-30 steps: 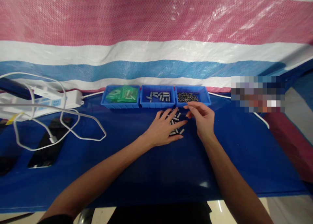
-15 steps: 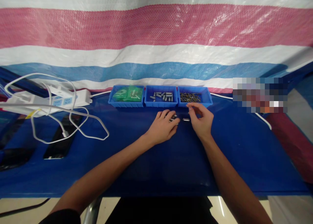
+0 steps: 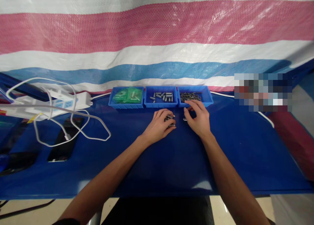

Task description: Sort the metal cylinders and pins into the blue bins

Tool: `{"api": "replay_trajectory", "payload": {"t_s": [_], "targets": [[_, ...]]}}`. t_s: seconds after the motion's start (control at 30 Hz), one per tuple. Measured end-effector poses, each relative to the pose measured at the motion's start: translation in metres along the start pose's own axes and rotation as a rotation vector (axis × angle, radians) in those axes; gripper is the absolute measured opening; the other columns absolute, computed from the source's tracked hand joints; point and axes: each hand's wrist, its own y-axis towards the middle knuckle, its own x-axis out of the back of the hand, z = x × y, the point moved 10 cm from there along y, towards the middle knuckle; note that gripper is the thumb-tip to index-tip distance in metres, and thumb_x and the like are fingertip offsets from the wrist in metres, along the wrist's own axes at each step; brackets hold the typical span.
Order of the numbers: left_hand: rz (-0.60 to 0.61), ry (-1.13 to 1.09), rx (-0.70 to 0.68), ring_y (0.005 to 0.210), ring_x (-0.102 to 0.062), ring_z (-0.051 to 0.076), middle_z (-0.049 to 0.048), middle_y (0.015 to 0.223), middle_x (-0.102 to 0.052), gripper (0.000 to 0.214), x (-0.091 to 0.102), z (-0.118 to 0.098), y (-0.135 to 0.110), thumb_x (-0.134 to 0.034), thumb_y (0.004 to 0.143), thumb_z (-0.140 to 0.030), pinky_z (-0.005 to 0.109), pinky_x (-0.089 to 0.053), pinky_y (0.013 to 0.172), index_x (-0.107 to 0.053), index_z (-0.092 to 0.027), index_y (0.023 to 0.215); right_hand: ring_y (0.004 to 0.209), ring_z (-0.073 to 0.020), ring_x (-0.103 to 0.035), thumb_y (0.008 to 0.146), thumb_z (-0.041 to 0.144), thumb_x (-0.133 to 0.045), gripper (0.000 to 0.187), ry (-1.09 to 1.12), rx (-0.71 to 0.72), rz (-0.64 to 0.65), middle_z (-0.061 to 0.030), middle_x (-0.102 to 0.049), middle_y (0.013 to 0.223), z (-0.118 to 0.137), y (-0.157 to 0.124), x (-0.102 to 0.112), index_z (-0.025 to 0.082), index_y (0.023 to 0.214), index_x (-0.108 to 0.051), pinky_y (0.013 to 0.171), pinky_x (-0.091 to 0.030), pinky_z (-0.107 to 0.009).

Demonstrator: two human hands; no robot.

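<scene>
My left hand (image 3: 159,125) rests on the blue table, fingers curled over a small heap of silver metal pins (image 3: 171,119), some of them gathered under the fingertips. My right hand (image 3: 198,117) lies just right of it, fingers bent down onto the table, its thumb beside a single pin (image 3: 184,119). Whether it pinches that pin I cannot make out. Behind the hands stand three blue trays: the left tray (image 3: 126,103) holds green bags, the middle tray (image 3: 160,103) silver pins, the right tray (image 3: 206,97) dark thin screws.
A white power strip (image 3: 73,101) with looping white cables (image 3: 98,120) lies at the left. Two dark phones (image 3: 64,142) lie on the table below it. A striped tarpaulin (image 3: 157,41) hangs behind. The table's front edge (image 3: 157,194) runs near my body.
My left hand has closed from flat and spread into a curl, drawing the pins together. My right hand has dropped from a raised pinch down onto the table. The view shifted slightly.
</scene>
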Motion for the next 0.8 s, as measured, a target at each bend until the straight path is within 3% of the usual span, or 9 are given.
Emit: {"api": "replay_trajectory", "payload": {"t_s": [0.13, 0.23, 0.3, 0.43, 0.53, 0.7, 0.8], "targets": [[-0.034, 0.028, -0.041, 0.129, -0.055, 0.03, 0.0107, 0.122, -0.073, 0.013, 0.005, -0.009, 0.001, -0.066, 0.102, -0.028, 0.049, -0.044, 0.108, -0.072, -0.019, 0.11, 0.074, -0.0169, -0.07, 0.099, 0.027, -0.059, 0.032, -0.006, -0.003, -0.132, -0.0147, -0.067, 0.138, 0.005, -0.003, 0.015, 0.026, 0.129, -0.07, 0.075, -0.066, -0.038], [-0.131, -0.034, -0.037, 0.118, -0.06, 0.027, 0.0076, 0.111, -0.078, 0.014, 0.016, -0.012, 0.005, -0.068, 0.102, -0.029, 0.045, -0.046, 0.103, -0.072, -0.019, 0.111, 0.065, -0.015, -0.066, 0.099, 0.026, -0.059, 0.026, -0.034, -0.01, -0.263, -0.0132, -0.074, 0.125, 0.012, -0.006, 0.031, 0.025, 0.121, -0.072, 0.065, -0.063, -0.034], [-0.248, -0.132, 0.02, 0.106, -0.061, 0.023, 0.0062, 0.104, -0.079, 0.016, 0.028, -0.007, 0.006, -0.071, 0.1, -0.028, 0.041, -0.049, 0.098, -0.073, -0.019, 0.113, 0.065, -0.016, -0.067, 0.099, 0.025, -0.059, 0.021, -0.027, -0.011, -0.282, -0.0109, -0.078, 0.112, 0.015, -0.006, 0.034, 0.024, 0.114, -0.073, 0.066, -0.063, -0.034], [-0.432, -0.402, 0.255, 0.087, -0.065, 0.018, 0.0061, 0.098, -0.08, 0.021, 0.041, 0.022, -0.001, -0.072, 0.1, -0.029, 0.034, -0.054, 0.084, -0.078, -0.02, 0.118, 0.072, -0.0196, -0.074, 0.098, 0.024, -0.059, 0.018, 0.143, -0.064, -0.206, -0.0062, -0.081, 0.093, 0.012, -0.007, 0.023, 0.023, 0.11, -0.074, 0.072, -0.063, -0.035], [-0.391, -0.647, 0.41, 0.084, -0.071, 0.017, 0.0077, 0.1, -0.081, 0.021, 0.032, 0.039, -0.008, -0.076, 0.096, -0.035, 0.032, -0.057, 0.078, -0.081, -0.019, 0.109, 0.074, -0.0207, -0.076, 0.098, 0.027, -0.059, 0.02, 0.236, -0.133, -0.085, -0.0054, -0.081, 0.091, 0.013, -0.009, 0.008, 0.024, 0.111, -0.074, 0.074, -0.064, -0.037], [-0.342, -1.002, 0.569, 0.097, -0.08, 0.024, 0.0118, 0.107, -0.083, 0.034, 0.019, 0.051, -0.022, -0.087, 0.083, -0.043, 0.036, -0.065, 0.088, -0.074, -0.015, 0.097, 0.073, -0.02, -0.075, 0.096, 0.028, -0.061, 0.021, 0.261, -0.12, 0.02, -0.0045, -0.081, 0.091, 0.031, -0.01, -0.003, 0.025, 0.11, -0.075, 0.073, -0.062, -0.036], [-0.35, -1.102, 0.618, 0.099, -0.081, 0.026, 0.0124, 0.109, -0.083, 0.045, 0.016, 0.056, -0.026, -0.091, 0.08, -0.042, 0.041, -0.066, 0.093, -0.07, -0.016, 0.109, 0.067, -0.0166, -0.071, 0.094, 0.026, -0.063, 0.022, 0.314, -0.089, 0.087, -0.0029, -0.08, 0.091, 0.04, -0.01, -0.01, 0.025, 0.113, -0.075, 0.068, -0.06, -0.032]]}}
